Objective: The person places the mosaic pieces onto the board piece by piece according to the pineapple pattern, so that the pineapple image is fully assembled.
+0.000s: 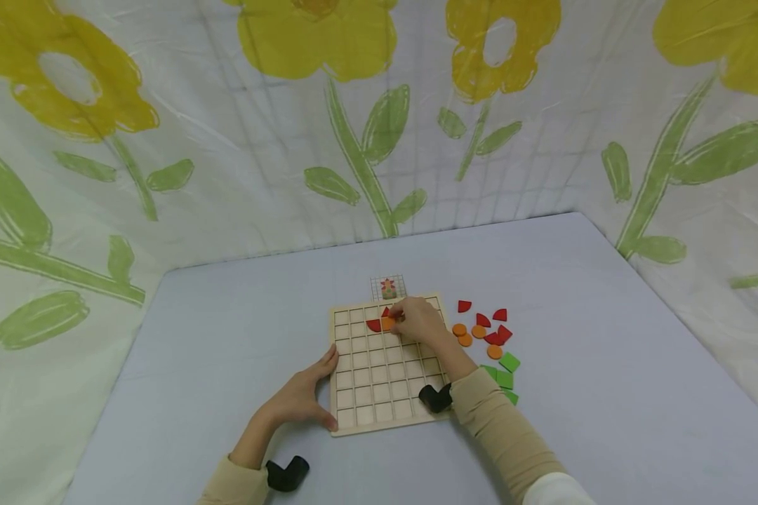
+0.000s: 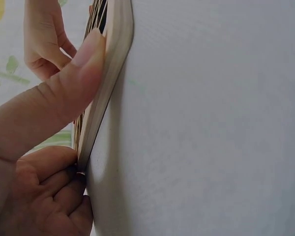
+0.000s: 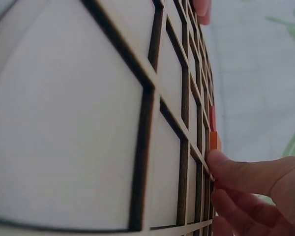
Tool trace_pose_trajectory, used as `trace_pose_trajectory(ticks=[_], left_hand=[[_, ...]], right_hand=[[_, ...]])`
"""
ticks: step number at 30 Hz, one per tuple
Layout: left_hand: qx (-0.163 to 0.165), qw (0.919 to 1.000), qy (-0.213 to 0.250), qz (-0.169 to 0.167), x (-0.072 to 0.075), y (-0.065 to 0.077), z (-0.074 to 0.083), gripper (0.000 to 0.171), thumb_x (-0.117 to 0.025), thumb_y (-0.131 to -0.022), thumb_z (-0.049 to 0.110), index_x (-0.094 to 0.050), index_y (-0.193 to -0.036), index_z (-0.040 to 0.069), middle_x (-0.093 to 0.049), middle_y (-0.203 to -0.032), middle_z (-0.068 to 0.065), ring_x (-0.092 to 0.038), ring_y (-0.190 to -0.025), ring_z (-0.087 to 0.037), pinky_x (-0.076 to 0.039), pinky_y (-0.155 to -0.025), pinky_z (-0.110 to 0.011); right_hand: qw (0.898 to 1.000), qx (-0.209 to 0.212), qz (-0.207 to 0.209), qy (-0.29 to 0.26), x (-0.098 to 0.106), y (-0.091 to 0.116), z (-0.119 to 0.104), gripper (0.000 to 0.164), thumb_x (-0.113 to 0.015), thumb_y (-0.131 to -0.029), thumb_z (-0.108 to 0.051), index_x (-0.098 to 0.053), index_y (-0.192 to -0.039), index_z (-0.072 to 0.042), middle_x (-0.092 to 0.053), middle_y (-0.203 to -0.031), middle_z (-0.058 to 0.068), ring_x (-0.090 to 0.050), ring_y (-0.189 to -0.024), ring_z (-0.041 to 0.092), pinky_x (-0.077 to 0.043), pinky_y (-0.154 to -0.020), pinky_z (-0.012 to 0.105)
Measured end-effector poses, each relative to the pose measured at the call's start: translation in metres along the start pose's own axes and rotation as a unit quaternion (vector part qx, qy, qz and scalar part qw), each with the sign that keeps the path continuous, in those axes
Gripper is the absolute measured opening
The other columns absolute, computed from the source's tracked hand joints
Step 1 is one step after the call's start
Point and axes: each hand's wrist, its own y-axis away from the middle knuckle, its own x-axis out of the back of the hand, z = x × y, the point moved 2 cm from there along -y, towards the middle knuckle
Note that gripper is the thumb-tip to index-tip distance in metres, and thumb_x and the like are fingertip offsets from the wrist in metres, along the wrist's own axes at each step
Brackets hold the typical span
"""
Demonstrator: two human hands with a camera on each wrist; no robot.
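Observation:
A wooden grid board (image 1: 354, 399) lies on the table. My left hand (image 1: 302, 395) rests along its left side, with fingers up the edge and thumb by the near corner. In the left wrist view the thumb (image 2: 71, 91) lies along the board's rim. At the board's far rows my right hand (image 1: 417, 320) pinches an orange disc (image 1: 387, 323), which its fingertips partly cover. In the right wrist view the thumb tip meets this disc (image 3: 215, 140). Two red quarter-round pieces, one at left (image 1: 373, 325) and one behind (image 1: 386, 312), sit beside the disc.
A small pattern card (image 1: 388, 287) stands behind the board. To the right lie loose red pieces (image 1: 464, 306), orange discs (image 1: 479, 332) and green squares (image 1: 509, 362), some hidden by the right arm. A flowered cloth (image 1: 259, 175) hangs behind the table.

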Motion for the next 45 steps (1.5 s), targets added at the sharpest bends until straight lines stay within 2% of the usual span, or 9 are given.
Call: trace_pose_trajectory(ticks=[16, 28, 38, 45], left_hand=[[-0.006, 1.0, -0.002, -0.001, -0.0003, -0.0009, -0.0008, 0.122, -0.095, -0.052, 0.022, -0.025, -0.147, -0.01, -0.015, -0.158, -0.019, -0.019, -0.143, -0.041, -0.023, -0.111, -0.057], [0.001, 1.0, 0.003, 0.0, 0.0001, -0.0004, 0.0011, 0.122, -0.095, -0.052, 0.019, -0.025, -0.147, -0.01, -0.014, -0.158, -0.02, -0.019, -0.143, -0.041, -0.022, -0.112, -0.058], [-0.009, 1.0, -0.002, 0.001, 0.0015, 0.0016, 0.0025, 0.121, -0.095, -0.052, 0.02, -0.025, -0.147, -0.012, -0.015, -0.158, -0.022, -0.019, -0.142, -0.043, -0.023, -0.111, -0.059], [-0.009, 1.0, -0.003, 0.002, 0.0012, 0.0016, 0.0028, 0.122, -0.095, -0.052, 0.021, -0.026, -0.147, -0.011, -0.015, -0.158, -0.021, -0.019, -0.143, -0.042, -0.023, -0.111, -0.058]], right_hand=[[1.0, -0.003, 0.005, 0.014, 0.0004, 0.001, -0.0013, 0.026, -0.076, -0.083, -0.01, -0.074, -0.108, -0.005, -0.072, -0.1, 0.008, -0.066, -0.089, 0.022, -0.055, -0.075, 0.034], [1.0, -0.009, 0.015, 0.013, -0.0005, 0.0011, -0.0002, 0.017, -0.069, -0.088, -0.006, -0.075, -0.104, -0.006, -0.072, -0.103, 0.008, -0.067, -0.09, 0.024, -0.055, -0.075, 0.035], [1.0, -0.007, 0.0, 0.013, -0.0006, 0.0016, -0.0003, 0.018, -0.069, -0.089, -0.007, -0.074, -0.106, -0.006, -0.071, -0.099, 0.007, -0.066, -0.09, 0.023, -0.055, -0.076, 0.035], [1.0, 0.006, 0.021, 0.001, 0.0086, 0.0049, 0.0022, 0.02, -0.069, -0.089, -0.008, -0.074, -0.108, -0.006, -0.072, -0.101, 0.008, -0.067, -0.09, 0.023, -0.055, -0.075, 0.034]])
